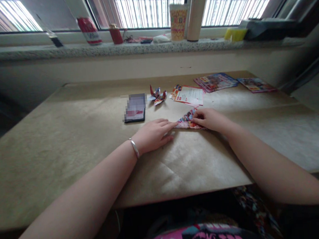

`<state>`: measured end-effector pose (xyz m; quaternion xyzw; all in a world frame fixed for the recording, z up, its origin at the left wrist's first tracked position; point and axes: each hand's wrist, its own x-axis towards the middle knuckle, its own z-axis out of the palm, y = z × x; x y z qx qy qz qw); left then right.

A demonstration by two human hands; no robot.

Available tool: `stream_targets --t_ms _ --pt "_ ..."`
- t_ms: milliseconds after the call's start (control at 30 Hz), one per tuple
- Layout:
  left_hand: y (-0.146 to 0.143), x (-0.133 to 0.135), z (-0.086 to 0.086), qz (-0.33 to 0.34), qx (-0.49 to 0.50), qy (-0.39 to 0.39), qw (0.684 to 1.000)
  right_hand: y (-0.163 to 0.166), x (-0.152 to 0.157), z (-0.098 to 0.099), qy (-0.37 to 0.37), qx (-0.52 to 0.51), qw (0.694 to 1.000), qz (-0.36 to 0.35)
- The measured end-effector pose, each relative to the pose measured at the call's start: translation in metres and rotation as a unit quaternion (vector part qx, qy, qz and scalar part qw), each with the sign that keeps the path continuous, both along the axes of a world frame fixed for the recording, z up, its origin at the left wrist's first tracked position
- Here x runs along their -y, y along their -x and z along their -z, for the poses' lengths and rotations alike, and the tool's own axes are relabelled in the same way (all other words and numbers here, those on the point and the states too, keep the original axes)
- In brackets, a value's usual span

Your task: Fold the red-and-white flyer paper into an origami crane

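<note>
A folded piece of colourful printed paper (188, 120) lies on the brown paper-covered table (66, 142). My left hand (153, 134), with a silver bangle on the wrist, lies flat with its fingers stretched toward the paper's left tip, touching it. My right hand (210, 118) rests on the paper's right side, fingers curled and pressing down on it. Just beyond, a finished folded paper figure (157, 96) sits on the table.
A phone (135, 107) lies left of the paper figure. Printed leaflets (190, 94) and colourful sheets (215, 81), (255, 84) lie at the back right. The windowsill (142, 46) holds a can (89, 30), a small red item (115, 34), a cup (178, 21) and a roll.
</note>
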<state>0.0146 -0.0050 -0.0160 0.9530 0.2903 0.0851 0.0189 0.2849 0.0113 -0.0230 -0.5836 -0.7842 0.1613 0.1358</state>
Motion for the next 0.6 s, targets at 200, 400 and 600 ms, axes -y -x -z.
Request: stream_targets --t_ms 200,400,600 --pt "0.0004 -0.001 0.0019 0.003 0.006 0.001 1.0 -0.0025 0.0003 -0.0029 -0.009 0.001 1.0 -0.015" --pt "0.0002 -0.0018 0.004 0.023 -0.005 0.0 1.0 -0.0021 -0.0002 -0.0022 -0.023 0.01 0.999 -0.021" --pt "-0.0014 -0.0011 0.0051 0.022 -0.008 -0.014 1.0 0.0012 0.005 -0.0061 -0.132 0.075 0.987 -0.045"
